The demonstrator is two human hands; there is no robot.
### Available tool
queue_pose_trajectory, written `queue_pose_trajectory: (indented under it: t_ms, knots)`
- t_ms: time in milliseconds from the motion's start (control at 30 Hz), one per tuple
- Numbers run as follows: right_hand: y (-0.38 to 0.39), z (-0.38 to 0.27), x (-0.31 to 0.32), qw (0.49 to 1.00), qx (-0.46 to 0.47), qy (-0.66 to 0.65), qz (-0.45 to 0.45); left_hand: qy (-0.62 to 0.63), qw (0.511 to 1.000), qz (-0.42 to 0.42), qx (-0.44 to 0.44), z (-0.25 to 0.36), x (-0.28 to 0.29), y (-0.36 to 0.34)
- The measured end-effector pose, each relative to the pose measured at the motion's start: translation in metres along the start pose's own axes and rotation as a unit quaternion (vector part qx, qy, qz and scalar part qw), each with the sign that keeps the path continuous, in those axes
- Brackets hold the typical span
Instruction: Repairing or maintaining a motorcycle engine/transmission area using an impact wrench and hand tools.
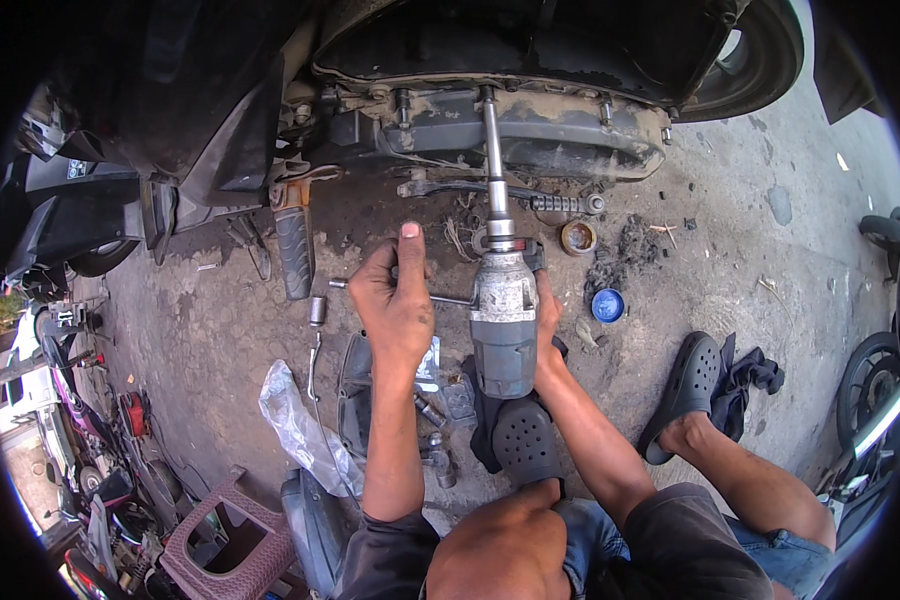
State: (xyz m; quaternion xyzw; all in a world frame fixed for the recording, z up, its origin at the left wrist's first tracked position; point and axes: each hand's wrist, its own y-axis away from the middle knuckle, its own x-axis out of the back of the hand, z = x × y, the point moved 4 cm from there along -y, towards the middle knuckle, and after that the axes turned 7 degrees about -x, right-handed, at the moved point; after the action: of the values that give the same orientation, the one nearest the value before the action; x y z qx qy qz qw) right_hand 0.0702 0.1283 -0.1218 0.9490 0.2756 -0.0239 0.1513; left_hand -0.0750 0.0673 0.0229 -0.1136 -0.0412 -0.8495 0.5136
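Note:
My right hand [547,320] is wrapped round the handle of a grey and silver impact wrench [505,345], mostly hidden behind its body. A long chrome extension [494,150] runs from the wrench to the lower edge of a dusty scooter engine cover [440,130], where its tip meets a bolt position. Left of the wrench, my left hand [395,290] is closed with the thumb pointing up; its curled fingers hide whatever they hold. A thin metal rod [450,299] shows on both sides of that hand; whether it is gripped or lies behind, I cannot tell.
On the ground lie a ratchet [560,204], an orange-and-black handle [293,240], a socket [317,311], a small open tin [577,237], a blue lid [607,305] and a plastic bag [300,420]. A brown plastic stool [230,540] stands lower left.

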Motion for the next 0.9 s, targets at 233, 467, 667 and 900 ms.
queue_pose_trajectory:
  t_ms: [233,467,667,900]
  knots:
    - [0.002,-0.022,0.002,0.989,0.110,0.094,0.032,-0.094,0.991,-0.090,-0.002,0.023,-0.024,-0.021]
    - [0.015,-0.072,0.009,0.955,0.207,0.209,0.042,0.002,0.975,-0.220,0.012,0.016,-0.059,-0.021]
    - [0.048,-0.063,0.017,0.914,0.325,0.242,0.026,-0.022,0.975,-0.223,-0.007,0.039,-0.042,0.029]
    - [0.027,-0.044,-0.029,0.956,0.211,0.198,-0.054,-0.011,0.992,-0.122,0.040,0.008,-0.005,-0.006]
